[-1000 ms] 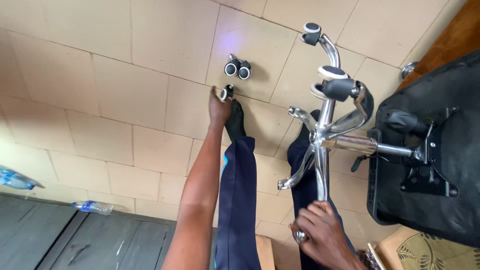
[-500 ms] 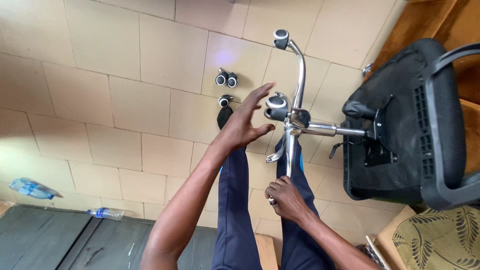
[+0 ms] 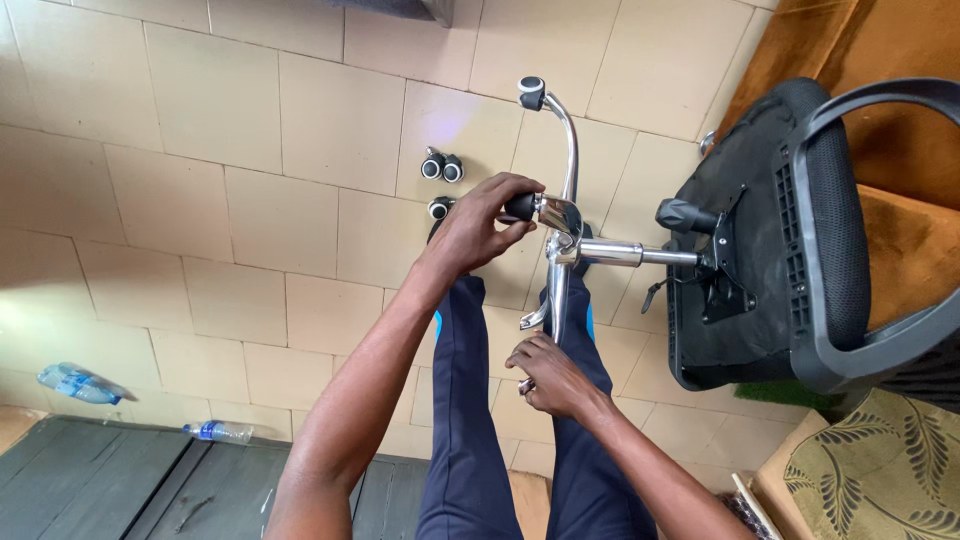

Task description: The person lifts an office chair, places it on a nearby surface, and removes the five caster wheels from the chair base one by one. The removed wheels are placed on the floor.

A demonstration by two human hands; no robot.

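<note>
A black office chair point(image 3: 800, 230) lies on its side on the tiled floor, its chrome star base point(image 3: 562, 215) pointing toward me. My left hand point(image 3: 480, 225) is closed around a black caster wheel point(image 3: 520, 206) at the tip of one chrome leg. My right hand point(image 3: 545, 375) grips the lower chrome leg near my lap. One caster point(image 3: 532, 93) sits on the far leg tip. A loose twin caster point(image 3: 441, 167) and another point(image 3: 438, 208) lie on the tiles just beyond my left hand.
My legs in dark blue trousers point(image 3: 470, 430) stretch forward under the base. Two plastic bottles point(image 3: 75, 384) point(image 3: 220, 432) lie at the left by a grey wooden bench edge point(image 3: 100, 480). A brown couch point(image 3: 900, 150) and a patterned cushion point(image 3: 880, 470) stand at the right.
My left hand lifted off the floor by the loose casters and closed on a caster at a chrome leg tip. The chair and base shifted in view. My right hand stayed on the lower leg.
</note>
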